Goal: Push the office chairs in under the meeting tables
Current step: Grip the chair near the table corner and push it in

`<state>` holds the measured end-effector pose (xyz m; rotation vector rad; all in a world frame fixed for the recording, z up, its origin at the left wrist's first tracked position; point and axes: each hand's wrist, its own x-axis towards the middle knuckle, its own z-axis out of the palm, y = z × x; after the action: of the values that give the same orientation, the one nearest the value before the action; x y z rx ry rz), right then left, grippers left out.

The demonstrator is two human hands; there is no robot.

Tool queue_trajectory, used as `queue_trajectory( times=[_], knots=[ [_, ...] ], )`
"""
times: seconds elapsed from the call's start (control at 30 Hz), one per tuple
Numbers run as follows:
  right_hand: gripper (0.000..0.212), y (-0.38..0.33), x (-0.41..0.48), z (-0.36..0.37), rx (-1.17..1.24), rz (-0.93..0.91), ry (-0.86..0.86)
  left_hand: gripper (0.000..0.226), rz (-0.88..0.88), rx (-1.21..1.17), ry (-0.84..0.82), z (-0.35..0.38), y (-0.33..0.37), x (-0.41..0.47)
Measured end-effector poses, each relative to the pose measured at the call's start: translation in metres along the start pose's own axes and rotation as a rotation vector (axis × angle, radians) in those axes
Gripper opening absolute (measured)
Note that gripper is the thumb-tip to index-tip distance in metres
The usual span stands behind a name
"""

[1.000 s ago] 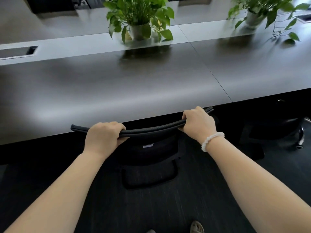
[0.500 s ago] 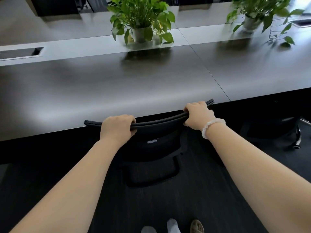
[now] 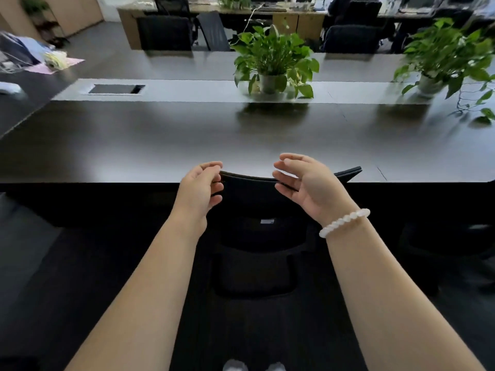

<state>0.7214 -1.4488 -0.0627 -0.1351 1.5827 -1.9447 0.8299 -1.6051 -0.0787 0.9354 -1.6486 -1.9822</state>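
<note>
A black mesh office chair (image 3: 257, 236) stands right in front of me with its curved top rail against the near edge of the dark meeting table (image 3: 166, 140). My left hand (image 3: 201, 187) hovers at the rail's left part, fingers loosely curled and apart, holding nothing. My right hand (image 3: 308, 183), with a white bead bracelet on the wrist, is off the rail with fingers spread. The chair's seat is hidden under the table.
Two potted green plants (image 3: 273, 62) (image 3: 444, 54) stand along the table's pale centre strip, beside a cable hatch (image 3: 115, 89). Another dark chair (image 3: 442, 245) sits under the table at right. More chairs (image 3: 164, 33) and desks line the far side. My feet (image 3: 251, 366) show below.
Both hands have let go of the chair's top rail and opened. The chair has gone forward against the table edge, and my view has tilted up to show the far room.
</note>
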Motion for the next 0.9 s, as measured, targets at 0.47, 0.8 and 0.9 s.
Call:
queue_trajectory(
  times=[0.47, 0.8, 0.9],
  knots=[
    [0.019, 0.096, -0.190, 0.064, -0.374, 0.039, -0.446, 0.020, -0.013, -0.088, 0.534, -0.117, -0.065, -0.265],
    [0.018, 0.136, -0.315, 0.123, -0.487, 0.014, -0.698, 0.018, 0.036, -0.191, 0.949, -0.199, -0.088, -0.426],
    [0.018, 0.150, -0.350, 0.150, -0.494, 0.010, -0.766, 0.019, 0.051, -0.214, 1.016, -0.228, -0.091, -0.469]
  ],
)
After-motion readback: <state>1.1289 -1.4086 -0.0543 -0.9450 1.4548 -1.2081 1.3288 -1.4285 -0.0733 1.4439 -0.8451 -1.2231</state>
